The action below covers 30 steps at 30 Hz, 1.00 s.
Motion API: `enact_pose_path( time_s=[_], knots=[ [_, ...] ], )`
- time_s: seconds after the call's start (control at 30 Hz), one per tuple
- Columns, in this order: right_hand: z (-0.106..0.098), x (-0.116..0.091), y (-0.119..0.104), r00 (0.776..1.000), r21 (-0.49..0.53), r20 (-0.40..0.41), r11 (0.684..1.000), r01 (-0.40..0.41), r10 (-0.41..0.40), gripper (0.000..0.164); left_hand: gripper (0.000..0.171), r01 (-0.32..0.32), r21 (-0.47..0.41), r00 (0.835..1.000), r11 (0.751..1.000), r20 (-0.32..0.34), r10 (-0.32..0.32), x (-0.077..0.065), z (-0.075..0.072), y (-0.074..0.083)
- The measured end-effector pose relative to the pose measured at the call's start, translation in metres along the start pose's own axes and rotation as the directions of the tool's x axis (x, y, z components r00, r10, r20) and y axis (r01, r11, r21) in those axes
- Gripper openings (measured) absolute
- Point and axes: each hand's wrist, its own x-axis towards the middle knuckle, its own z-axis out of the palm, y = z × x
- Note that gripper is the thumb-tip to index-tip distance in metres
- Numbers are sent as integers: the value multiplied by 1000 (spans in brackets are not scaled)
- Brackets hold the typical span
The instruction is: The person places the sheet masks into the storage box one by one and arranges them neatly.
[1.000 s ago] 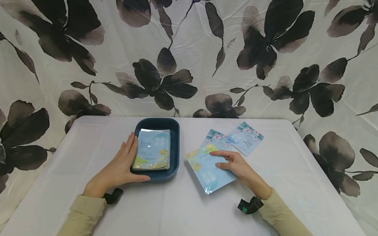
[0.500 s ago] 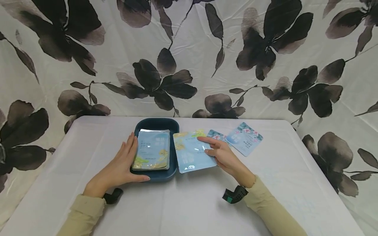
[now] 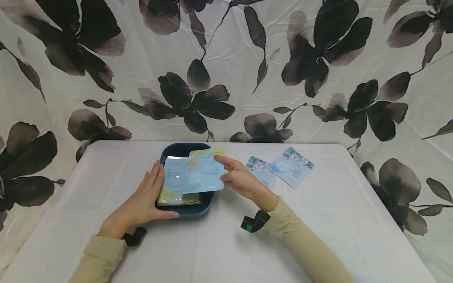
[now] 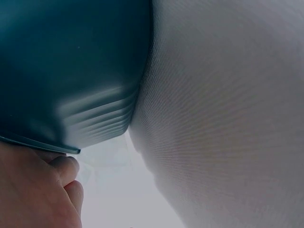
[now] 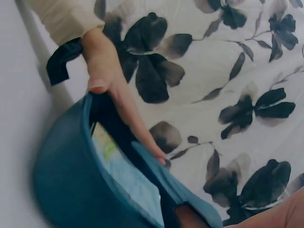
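Note:
My right hand (image 3: 244, 182) pinches the right edge of a flat light-blue sachet (image 3: 205, 175) printed with yellow flowers. The sachet hangs over a dark blue tray (image 3: 192, 214), overlapping a stack of similar sachets (image 3: 171, 173) inside it. My left hand (image 3: 141, 200) rests along the tray's left side, fingers straight against the rim and thumb at the front edge. In the left wrist view, the tray's outer wall (image 4: 71, 57) fills the upper left, above part of the left hand (image 4: 38, 190). The right wrist view shows the tray (image 5: 61, 156) from its side.
Two blue sachets with pink flowers lie to the right, one sachet (image 3: 291, 167) beside the other sachet (image 3: 260, 169). A white-covered table (image 3: 219, 251) bears everything, with a floral cloth (image 3: 255, 70) behind it. Each wrist wears a black camera mount (image 3: 255, 221).
My right hand has carried the yellow-flowered sachet left from the table to over the tray, uncovering the flowered sachet beneath. The left hand has stayed at the tray.

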Motion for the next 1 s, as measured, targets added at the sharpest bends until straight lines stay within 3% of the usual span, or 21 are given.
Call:
enact_pose_path(
  time_s=[0.43,0.83,1.0],
  knots=[
    [42,43,13,998,-35,-21,997,-65,64,73,142,14,-9,1000,1000,15,-13,-1,0,0],
    [61,51,34,998,-46,-21,997,-67,67,88,140,1,-5,1000,1000,10,-1,-1,-1,1],
    [67,48,33,996,-167,-59,983,-71,61,83,140,2,-3,1000,1000,9,-2,0,-2,2]
  ],
)
